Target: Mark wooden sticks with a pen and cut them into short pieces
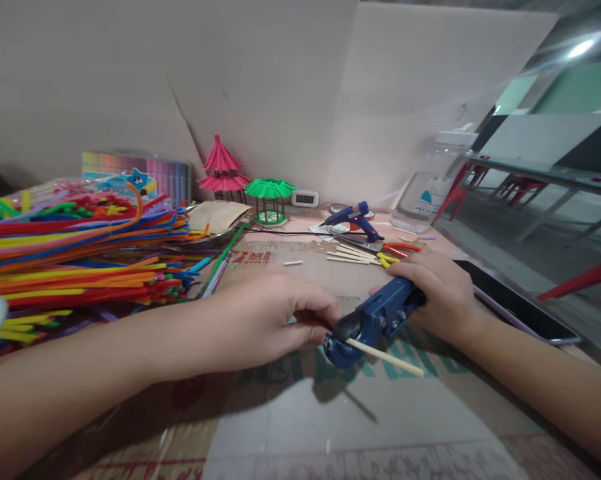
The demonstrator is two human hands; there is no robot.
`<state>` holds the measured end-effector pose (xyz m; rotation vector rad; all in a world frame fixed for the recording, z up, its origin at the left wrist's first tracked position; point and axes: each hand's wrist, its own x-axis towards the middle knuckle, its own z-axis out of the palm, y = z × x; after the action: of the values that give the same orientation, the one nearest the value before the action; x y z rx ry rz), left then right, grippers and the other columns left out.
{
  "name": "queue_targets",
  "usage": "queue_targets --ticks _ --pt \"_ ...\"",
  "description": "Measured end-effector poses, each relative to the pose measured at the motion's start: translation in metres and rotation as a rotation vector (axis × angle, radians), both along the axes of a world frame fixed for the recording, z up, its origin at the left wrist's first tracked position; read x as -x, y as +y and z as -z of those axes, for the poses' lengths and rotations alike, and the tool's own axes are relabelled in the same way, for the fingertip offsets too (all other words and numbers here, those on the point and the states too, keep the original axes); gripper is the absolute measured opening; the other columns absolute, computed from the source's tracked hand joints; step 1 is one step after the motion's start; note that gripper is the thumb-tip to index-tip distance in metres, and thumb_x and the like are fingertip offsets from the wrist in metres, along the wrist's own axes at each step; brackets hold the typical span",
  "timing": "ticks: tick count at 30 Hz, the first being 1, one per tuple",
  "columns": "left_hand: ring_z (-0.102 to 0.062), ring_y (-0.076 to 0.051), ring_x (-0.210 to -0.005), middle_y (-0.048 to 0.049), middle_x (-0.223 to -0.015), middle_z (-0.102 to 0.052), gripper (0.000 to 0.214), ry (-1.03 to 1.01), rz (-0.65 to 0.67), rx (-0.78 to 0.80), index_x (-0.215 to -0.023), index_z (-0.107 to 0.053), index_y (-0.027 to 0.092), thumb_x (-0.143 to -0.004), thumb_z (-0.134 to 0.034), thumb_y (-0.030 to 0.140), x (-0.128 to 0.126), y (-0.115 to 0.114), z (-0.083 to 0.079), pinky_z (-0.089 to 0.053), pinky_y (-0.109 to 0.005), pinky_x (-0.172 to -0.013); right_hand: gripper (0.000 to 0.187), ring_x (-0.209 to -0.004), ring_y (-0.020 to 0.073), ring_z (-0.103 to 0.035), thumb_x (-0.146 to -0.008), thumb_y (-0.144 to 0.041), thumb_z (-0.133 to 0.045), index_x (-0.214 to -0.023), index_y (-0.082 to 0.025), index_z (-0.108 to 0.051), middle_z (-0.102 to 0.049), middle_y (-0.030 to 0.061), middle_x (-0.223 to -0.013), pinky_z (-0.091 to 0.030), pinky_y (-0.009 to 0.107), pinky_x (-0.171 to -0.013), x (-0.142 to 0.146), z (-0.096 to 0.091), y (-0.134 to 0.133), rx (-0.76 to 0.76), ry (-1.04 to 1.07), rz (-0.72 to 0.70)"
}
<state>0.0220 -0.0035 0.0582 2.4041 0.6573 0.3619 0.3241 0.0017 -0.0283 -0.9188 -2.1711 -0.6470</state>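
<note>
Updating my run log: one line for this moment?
right hand: holding blue tool | left hand: at tool's head | pale stick: protruding from tool's head

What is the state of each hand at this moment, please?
Left hand: fingers close together beside the blue hand tool; whether they grip the pale stick cannot be told.
Right hand: closed around the blue hand tool.

The blue cutter (375, 320) hides part of the pale stick (388, 358); the clock (305, 199) is unreadable.
</note>
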Motion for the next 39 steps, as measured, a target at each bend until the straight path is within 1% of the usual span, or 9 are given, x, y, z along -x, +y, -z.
queue_targets --ticks 6,11,16,19,22,24,30,35,39 --pt "-0.065 -0.01 -0.062 0.005 -0.072 -0.073 0.016 -0.02 0.027 0.022 -0.08 -0.073 0.024 -0.084 -0.064 0.011 0.0 -0.006 0.001 -0.043 -0.016 -0.057 0.03 -0.078 0.0265 -0.065 -0.082 -0.032 -0.074 -0.106 -0.028 -0.056 -0.068 0.0059 -0.087 -0.052 0.042 -0.075 0.003 -0.007 -0.004 -0.003 -0.023 -0.041" --pt "-0.065 -0.008 -0.064 0.0057 -0.076 -0.073 0.016 0.002 0.088 0.051 -0.083 -0.07 0.023 -0.086 -0.062 0.009 -0.002 -0.012 0.003 -0.044 -0.014 -0.06 0.03 -0.086 0.0254 -0.067 -0.08 -0.031 -0.077 -0.102 -0.028 -0.057 -0.07 0.0058 -0.094 -0.054 0.041 -0.08 0.009 -0.012 -0.004 0.017 0.017 -0.103" --pt "-0.064 -0.008 -0.066 0.0061 -0.077 -0.073 0.016 0.021 0.111 0.039 -0.084 -0.069 0.022 -0.087 -0.061 0.008 0.0 -0.014 0.004 -0.043 -0.013 -0.061 0.031 -0.084 0.0256 -0.067 -0.078 -0.028 -0.078 -0.103 -0.027 -0.059 -0.071 0.0056 -0.091 -0.053 0.041 -0.078 0.007 -0.009 -0.004 0.032 -0.008 -0.102" --pt "-0.063 -0.007 -0.066 0.0064 -0.076 -0.071 0.016 0.004 0.107 0.051 -0.083 -0.067 0.022 -0.087 -0.06 0.008 0.001 -0.012 0.004 -0.042 -0.013 -0.06 0.028 -0.083 0.0254 -0.068 -0.08 -0.021 -0.072 -0.105 -0.027 -0.059 -0.072 0.005 -0.091 -0.052 0.04 -0.078 0.006 -0.009 -0.006 0.011 -0.034 -0.074" --pt "-0.059 -0.007 -0.065 0.0054 -0.074 -0.068 0.013 -0.021 0.08 0.08 -0.079 -0.064 0.02 -0.087 -0.059 0.011 0.0 -0.01 0.001 -0.041 -0.014 -0.058 0.023 -0.078 0.0247 -0.068 -0.08 -0.019 -0.063 -0.102 -0.024 -0.058 -0.072 0.0056 -0.087 -0.052 0.038 -0.074 0.009 -0.012 -0.007 0.038 -0.074 -0.051" --pt "-0.057 -0.007 -0.065 0.005 -0.073 -0.065 0.013 -0.023 0.052 0.126 -0.077 -0.061 0.018 -0.086 -0.057 0.01 -0.001 -0.008 0.0 -0.04 -0.014 -0.058 0.018 -0.074 0.0243 -0.065 -0.078 -0.017 -0.059 -0.096 -0.021 -0.057 -0.069 0.0071 -0.082 -0.051 0.037 -0.069 0.012 -0.014 -0.007 0.058 -0.096 -0.059" --pt "-0.053 -0.008 -0.064 0.005 -0.069 -0.059 0.011 -0.065 0.001 0.326 -0.075 -0.058 0.016 -0.083 -0.056 0.009 -0.004 -0.005 -0.001 -0.04 -0.015 -0.059 0.005 -0.069 0.0239 -0.054 -0.081 -0.018 -0.055 -0.085 -0.019 -0.057 -0.057 0.0081 -0.074 -0.043 0.036 -0.062 0.016 -0.018 -0.004 -0.02 -0.136 -0.022" --pt "-0.055 -0.009 -0.067 0.0041 -0.071 -0.061 0.009 -0.11 -0.012 0.515 -0.076 -0.058 0.016 -0.084 -0.061 0.014 -0.006 -0.006 0.005 -0.043 -0.018 -0.062 0.004 -0.068 0.0227 -0.051 -0.08 -0.017 -0.053 -0.081 -0.018 -0.057 -0.054 0.0076 -0.073 -0.039 0.034 -0.059 0.015 -0.017 -0.006 0.042 -0.173 -0.059" --pt "-0.058 -0.009 -0.065 0.003 -0.071 -0.064 0.018 -0.204 -0.052 0.667 -0.076 -0.056 0.015 -0.085 -0.068 0.025 -0.007 -0.001 0.015 -0.045 -0.019 -0.061 0.005 -0.064 0.0211 -0.049 -0.078 -0.017 -0.052 -0.074 -0.02 -0.055 -0.053 0.0062 -0.069 -0.037 0.032 -0.057 0.014 -0.016 -0.003 0.095 -0.203 -0.039"
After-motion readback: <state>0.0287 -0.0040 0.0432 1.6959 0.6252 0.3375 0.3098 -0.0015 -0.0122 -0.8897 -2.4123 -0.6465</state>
